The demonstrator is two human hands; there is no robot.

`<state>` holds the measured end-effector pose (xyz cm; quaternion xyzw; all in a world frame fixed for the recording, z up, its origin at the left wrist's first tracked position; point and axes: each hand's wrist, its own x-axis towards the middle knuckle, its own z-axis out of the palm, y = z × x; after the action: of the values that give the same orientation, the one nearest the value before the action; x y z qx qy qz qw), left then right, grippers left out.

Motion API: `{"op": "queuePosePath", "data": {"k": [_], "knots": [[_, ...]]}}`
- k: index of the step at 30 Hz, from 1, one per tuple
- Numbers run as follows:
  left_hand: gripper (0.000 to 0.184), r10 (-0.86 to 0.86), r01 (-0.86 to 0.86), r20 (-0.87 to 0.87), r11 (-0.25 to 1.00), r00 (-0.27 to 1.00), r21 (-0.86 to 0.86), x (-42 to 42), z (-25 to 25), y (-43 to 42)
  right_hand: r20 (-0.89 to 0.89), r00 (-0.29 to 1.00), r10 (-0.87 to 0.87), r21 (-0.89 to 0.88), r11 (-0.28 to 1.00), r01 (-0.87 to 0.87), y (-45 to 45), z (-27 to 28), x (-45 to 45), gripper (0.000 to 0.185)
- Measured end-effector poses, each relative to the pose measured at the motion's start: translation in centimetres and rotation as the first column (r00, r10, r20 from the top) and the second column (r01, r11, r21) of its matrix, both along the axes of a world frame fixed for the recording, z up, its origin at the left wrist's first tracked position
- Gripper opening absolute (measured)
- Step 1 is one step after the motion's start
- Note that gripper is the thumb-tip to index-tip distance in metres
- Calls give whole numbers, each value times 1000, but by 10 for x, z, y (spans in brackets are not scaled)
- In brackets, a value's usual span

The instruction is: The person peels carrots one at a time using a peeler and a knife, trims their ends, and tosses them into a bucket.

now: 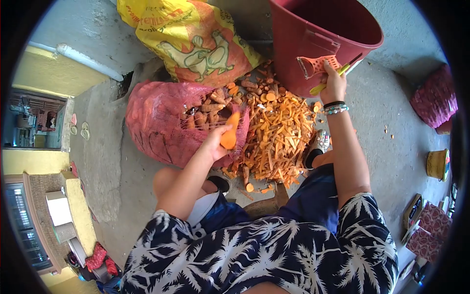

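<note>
My left hand (pixel 214 145) grips a peeled carrot (pixel 229 134), bright orange and slightly blurred, in front of the open mouth of a red net sack (pixel 159 122). Unpeeled carrots (pixel 211 107) show inside that sack. At the bin's lower right side, my right hand (pixel 335 87) is closed around an orange plastic peeler (pixel 320 64) and a thin tool with a yellow handle (pixel 344 68), which looks like a knife. Between my arms a heap of carrot peelings (pixel 274 139) covers the floor, with cut carrot pieces (pixel 268 96) at its far edge.
A tall dark red bin (pixel 303 39) stands beyond the heap. To its left leans a yellow feed sack (pixel 196 49) printed with ducks. Another net sack (pixel 434 98) and a yellow bucket (pixel 437 164) are at the right. My feet flank the peelings.
</note>
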<state>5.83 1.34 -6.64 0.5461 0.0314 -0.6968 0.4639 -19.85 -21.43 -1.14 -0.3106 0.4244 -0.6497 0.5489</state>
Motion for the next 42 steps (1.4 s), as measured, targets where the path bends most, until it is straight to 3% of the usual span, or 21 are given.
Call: {"op": "queuePosePath", "data": {"k": [3,5,8,10,12,13,15,18,21,22,23,24,25,26,28,29,30,33,35,38,42], "knots": [[29,-38,-13,203,969,978,246,3,-17,8,140,989,54,158,984,-76,2,3,5,10],[31,-34,-15,252,981,967,193,12,1,-16,159,986,42,161,985,-68,2,4,11,10],[38,-30,121,290,946,957,-302,6,118,-90,181,982,58,172,981,-90,1,-4,14,11],[52,-88,293,308,627,947,-721,2,207,-125,183,980,79,188,976,-114,4,-2,17,12],[49,98,374,447,406,889,-834,14,257,-143,180,980,89,198,972,-125,6,0,19,13],[49,99,370,443,409,891,-834,14,260,-143,164,982,91,201,972,-124,6,1,20,9],[86,394,466,652,471,648,-749,14,259,-142,150,983,106,208,969,-136,6,-2,22,7],[32,322,572,875,664,362,-481,61,157,-156,199,968,156,263,943,-206,7,-6,24,9],[28,-120,469,965,883,233,-4,115,-25,-166,142,972,190,251,942,-221,15,-8,30,8],[28,-211,507,950,859,232,67,115,-59,-156,91,972,215,211,950,-230,13,-12,30,9],[27,-287,744,890,491,-353,453,135,-117,-163,-4,962,271,215,940,-264,11,-15,28,13],[28,-8,712,891,598,-455,369,161,-220,-163,-45,936,350,241,913,-329,10,-17,25,19],[27,-295,495,875,734,-384,464,136,-235,-167,-172,878,447,299,873,-386,10,-16,23,23],[20,-373,590,907,693,-197,414,118,-226,-173,-283,793,540,370,824,-429,10,-18,22,27],[20,-501,633,852,612,-153,474,93,-239,-205,-712,536,454,171,852,-494,13,-44,24,35],[20,-510,621,848,620,-146,480,82,-259,-226,-784,333,523,320,801,-505,12,-41,19,36],[21,-520,610,843,625,-138,486,69,-280,-249,-806,113,580,468,744,-477,11,-32,16,37],[33,-417,601,903,699,-97,388,21,-291,-315,-845,-44,534,482,723,-495,5,-46,2,29],[42,-379,569,922,741,-85,357,-4,-326,-359,-735,-343,585,678,649,-346,-1,-45,-4,23],[59,-485,485,873,751,-55,448,-30,-355,-397,-645,-429,632,760,588,-277,-9,-40,-3,22],[60,-279,523,958,826,59,208,-30,-356,-404,-632,-486,604,767,576,-282,-19,-41,-8,24]]}}
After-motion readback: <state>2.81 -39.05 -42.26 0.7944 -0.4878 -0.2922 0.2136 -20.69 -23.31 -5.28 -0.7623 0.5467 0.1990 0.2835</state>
